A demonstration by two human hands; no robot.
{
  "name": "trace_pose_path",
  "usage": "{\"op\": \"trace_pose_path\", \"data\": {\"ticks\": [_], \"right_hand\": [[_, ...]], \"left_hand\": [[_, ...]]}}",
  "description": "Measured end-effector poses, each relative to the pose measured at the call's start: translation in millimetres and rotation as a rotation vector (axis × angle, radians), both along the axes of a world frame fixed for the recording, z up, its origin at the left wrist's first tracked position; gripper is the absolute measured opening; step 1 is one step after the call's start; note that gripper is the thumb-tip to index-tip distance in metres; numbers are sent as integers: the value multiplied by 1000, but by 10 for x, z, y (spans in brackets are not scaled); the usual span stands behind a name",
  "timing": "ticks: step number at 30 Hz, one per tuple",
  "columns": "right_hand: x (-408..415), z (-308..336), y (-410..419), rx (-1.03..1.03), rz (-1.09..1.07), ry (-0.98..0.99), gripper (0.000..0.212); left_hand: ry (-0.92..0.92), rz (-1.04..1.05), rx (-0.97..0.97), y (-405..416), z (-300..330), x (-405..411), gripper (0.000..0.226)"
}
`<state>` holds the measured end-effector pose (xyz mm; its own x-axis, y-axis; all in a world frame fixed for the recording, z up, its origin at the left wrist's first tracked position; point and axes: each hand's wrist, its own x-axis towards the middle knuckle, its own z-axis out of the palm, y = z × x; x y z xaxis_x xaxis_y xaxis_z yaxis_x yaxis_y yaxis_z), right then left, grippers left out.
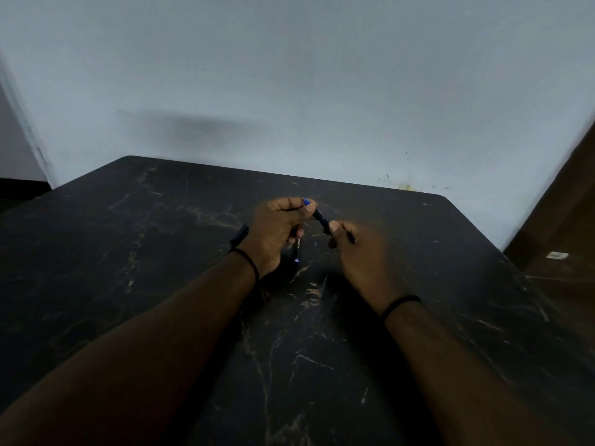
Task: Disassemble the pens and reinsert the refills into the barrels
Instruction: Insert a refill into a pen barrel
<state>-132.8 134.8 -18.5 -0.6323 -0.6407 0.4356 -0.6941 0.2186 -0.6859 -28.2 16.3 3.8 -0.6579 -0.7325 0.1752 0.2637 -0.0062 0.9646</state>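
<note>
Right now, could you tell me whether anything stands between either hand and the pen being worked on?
Nothing visible does. The left hand and the right hand both already grip the dark pen, which spans the gap between them above the black marble table. A second pen hangs from the left hand.

A dark marble-patterned table (161, 252) with pale veins stands against a wall; whether anything lies on it is unclear.

The scene is dimly lit and colours are muted. A soft, smeared shadow is cast on the pale grey wall (289, 75). Straight edges are bowed by wide-angle distortion toward the corners, and the dark veined marble-patterned tabletop (161, 252) is slightly blurred.
</note>
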Motion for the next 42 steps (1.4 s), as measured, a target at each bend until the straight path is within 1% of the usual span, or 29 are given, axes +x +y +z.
{"op": "trace_pose_path", "data": {"ticks": [1,3,5,8,11,12,14,16,19,21,22,24,26,29,31,32,35,38,40,42], "right_hand": [[9,1,1,3,5,-1,32],[16,-8,-4,-53,13,-41,15],[8,-17,-15,-96,-13,-33,19],[-18,-16,-15,-81,-23,27,19],[-30,-15,-21,-30,5,36,37],[-14,-10,-22,-28,12,14,36],[-9,-13,-33,-77,18,-45,17],[-9,-18,-27,-116,-5,-40,20],[-25,-13,-10,-94,-37,-14,16],[-19,-8,-7,-47,-26,3,27],[-2,-7,-16,-31,-7,-14,27],[16,-16,-35,-43,20,-68,15],[8,-28,-40,-81,13,-63,21],[-19,-12,-16,-98,-4,-23,15],[-9,6,1,-57,3,-27,27],[7,14,-3,-36,13,-45,28],[31,17,-25,-53,18,-55,12],[25,20,-16,-75,-58,-30,21],[35,46,15,-68,-106,9,18],[69,90,38,-58,-133,32,14]], "left_hand": [[0,-1,-1,-1,0,0,20],[1,-12,-2,0,-3,-7,20],[-1,-20,-7,-3,-6,-14,19],[-3,-24,-15,-15,-16,-18,19],[-5,-12,-26,-21,-21,-16,20],[-4,-14,-28,-20,-21,-14,20],[5,-24,-26,-13,-20,-13,20],[8,-29,-26,-4,-13,-10,20],[1,-30,-34,-8,-12,-4,21],[-5,-29,-40,-12,-13,-1,20],[-6,-33,-41,-12,-13,3,19],[-2,-41,-37,0,-11,4,19],[-1,-43,-35,18,-4,5,20],[-8,-36,-39,27,3,10,20],[-10,-34,-44,22,9,16,19],[-11,-34,-46,19,8,18,19],[-3,-36,-33,17,3,10,19],[13,-48,-15,30,5,-16,24],[24,-52,-1,50,11,-37,24],[35,-41,20,60,14,-47,19]]}}
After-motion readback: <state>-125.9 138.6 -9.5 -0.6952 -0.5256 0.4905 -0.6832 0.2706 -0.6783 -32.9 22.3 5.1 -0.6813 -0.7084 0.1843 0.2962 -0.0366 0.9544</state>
